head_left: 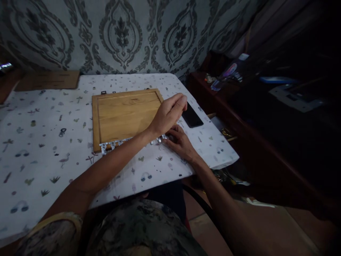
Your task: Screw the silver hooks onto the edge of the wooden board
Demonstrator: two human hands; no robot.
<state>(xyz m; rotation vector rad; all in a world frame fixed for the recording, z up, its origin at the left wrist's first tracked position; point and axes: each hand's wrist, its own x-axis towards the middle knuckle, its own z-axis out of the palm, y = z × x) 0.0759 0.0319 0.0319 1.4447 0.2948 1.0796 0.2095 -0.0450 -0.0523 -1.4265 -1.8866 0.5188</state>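
A wooden board [125, 114] with a raised frame lies flat on the table. A row of small metal pieces [114, 144] runs along its near edge. My left hand [169, 114] reaches across over the board's right near corner, fingers curled together and pointing toward a black phone [192, 116]. My right hand [179, 141] rests on the cloth just below it, fingers pressed down at the right end of the metal row. What the fingers of either hand hold, if anything, is hidden.
The table wears a white cloth [48, 149] printed with small figures. A brown cardboard sheet [48, 80] lies at the back left. Patterned wallpaper stands behind. A dark wooden cabinet [239, 117] with clutter sits to the right.
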